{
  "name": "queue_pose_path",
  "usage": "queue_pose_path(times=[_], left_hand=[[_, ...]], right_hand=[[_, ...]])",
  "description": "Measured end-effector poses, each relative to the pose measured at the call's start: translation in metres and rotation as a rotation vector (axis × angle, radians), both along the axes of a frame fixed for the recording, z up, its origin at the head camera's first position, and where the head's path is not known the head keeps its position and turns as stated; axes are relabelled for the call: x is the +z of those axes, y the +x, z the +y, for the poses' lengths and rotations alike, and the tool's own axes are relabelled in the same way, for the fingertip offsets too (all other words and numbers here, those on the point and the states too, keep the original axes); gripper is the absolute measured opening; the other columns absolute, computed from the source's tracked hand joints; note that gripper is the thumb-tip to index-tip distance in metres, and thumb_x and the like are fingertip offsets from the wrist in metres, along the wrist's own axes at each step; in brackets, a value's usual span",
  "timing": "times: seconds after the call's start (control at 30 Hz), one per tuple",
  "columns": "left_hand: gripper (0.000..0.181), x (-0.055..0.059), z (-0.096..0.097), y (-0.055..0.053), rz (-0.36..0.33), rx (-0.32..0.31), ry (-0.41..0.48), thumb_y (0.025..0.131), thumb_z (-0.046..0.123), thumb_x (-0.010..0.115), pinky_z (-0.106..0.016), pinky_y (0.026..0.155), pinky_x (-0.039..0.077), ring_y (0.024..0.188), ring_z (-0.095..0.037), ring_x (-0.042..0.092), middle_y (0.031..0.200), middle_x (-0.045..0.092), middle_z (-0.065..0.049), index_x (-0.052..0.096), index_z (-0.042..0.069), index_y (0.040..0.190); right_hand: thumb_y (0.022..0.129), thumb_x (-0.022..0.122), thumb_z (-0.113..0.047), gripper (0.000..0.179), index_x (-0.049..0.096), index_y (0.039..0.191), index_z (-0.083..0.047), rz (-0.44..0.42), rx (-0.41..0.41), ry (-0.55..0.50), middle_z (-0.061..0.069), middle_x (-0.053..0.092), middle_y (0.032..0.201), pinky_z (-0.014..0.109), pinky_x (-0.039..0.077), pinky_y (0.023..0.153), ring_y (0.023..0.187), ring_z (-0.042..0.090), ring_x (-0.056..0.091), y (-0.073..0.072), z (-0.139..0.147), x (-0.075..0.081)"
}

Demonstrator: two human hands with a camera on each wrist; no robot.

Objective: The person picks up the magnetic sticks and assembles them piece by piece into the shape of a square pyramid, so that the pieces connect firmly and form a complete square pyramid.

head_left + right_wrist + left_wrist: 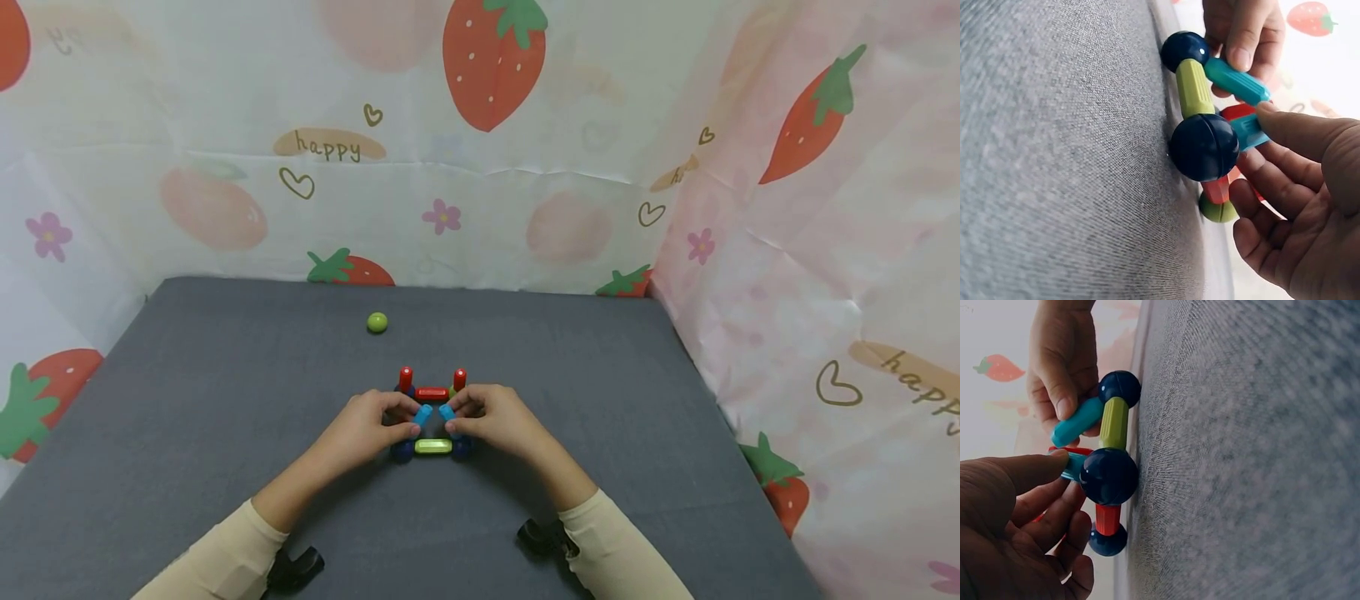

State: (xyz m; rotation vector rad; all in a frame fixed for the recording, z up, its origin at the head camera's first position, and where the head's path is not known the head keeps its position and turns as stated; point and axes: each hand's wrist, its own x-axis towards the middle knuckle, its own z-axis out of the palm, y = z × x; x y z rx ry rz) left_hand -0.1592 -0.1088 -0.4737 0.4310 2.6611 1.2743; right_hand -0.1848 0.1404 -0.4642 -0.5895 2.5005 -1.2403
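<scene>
Between thumb and fingers, my left hand (371,421) pinches a light-blue toy rod (423,415). My right hand (495,421) pinches a matching light-blue rod (447,413). Both rods rise from dark blue balls (1110,476) at the near corners and lean inward, their tops apart. A yellow-green rod (433,447) joins those two balls. At the far side lies a red rod (432,393) between a dark blue ball (1109,539) and a green ball (1217,210). Two more red rods (406,379) stand up there. Side red rods (1216,189) link near and far corners.
A loose green ball (377,322) lies toward the back of the grey cloth-covered table (225,367). Strawberry-printed sheets (480,208) hang behind and along both sides. Black wrist straps (296,570) show below the cream sleeves (225,554).
</scene>
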Motion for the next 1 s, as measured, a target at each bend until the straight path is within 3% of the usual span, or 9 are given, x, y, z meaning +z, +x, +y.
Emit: queue_pose_path(times=[0.57,0.87,1.0], left_hand=[[0.020,0.009,-0.009,-0.001,-0.007,0.008,0.002,0.095,0.026,0.075,-0.035,0.081,0.052,0.093,-0.014,0.063,0.101,0.071,0.004,0.075,0.017,0.112],[0.024,0.021,-0.027,-0.019,0.030,0.085,-0.075,0.097,0.027,0.073,-0.037,0.075,0.053,0.090,-0.019,0.064,0.101,0.072,0.000,0.074,0.012,0.115],[0.031,0.023,-0.029,-0.030,0.070,0.094,-0.108,0.095,0.029,0.075,-0.045,0.087,0.054,0.104,-0.026,0.064,0.111,0.073,-0.004,0.072,0.012,0.121]], right_hand=[[0.091,0.081,-0.027,0.017,0.075,0.107,-0.024,0.007,0.019,-0.007,-0.008,0.072,0.092,0.033,0.055,0.075,0.087,0.013,0.066,-0.002,0.001,0.001],[0.090,0.081,-0.030,0.018,0.075,0.106,-0.026,0.000,0.034,-0.004,-0.009,0.071,0.093,0.032,0.055,0.074,0.088,0.012,0.066,-0.004,0.003,-0.001],[0.090,0.081,-0.030,0.017,0.075,0.106,-0.025,-0.001,0.039,-0.008,-0.008,0.072,0.093,0.032,0.054,0.074,0.088,0.012,0.066,-0.004,0.003,0.000]])
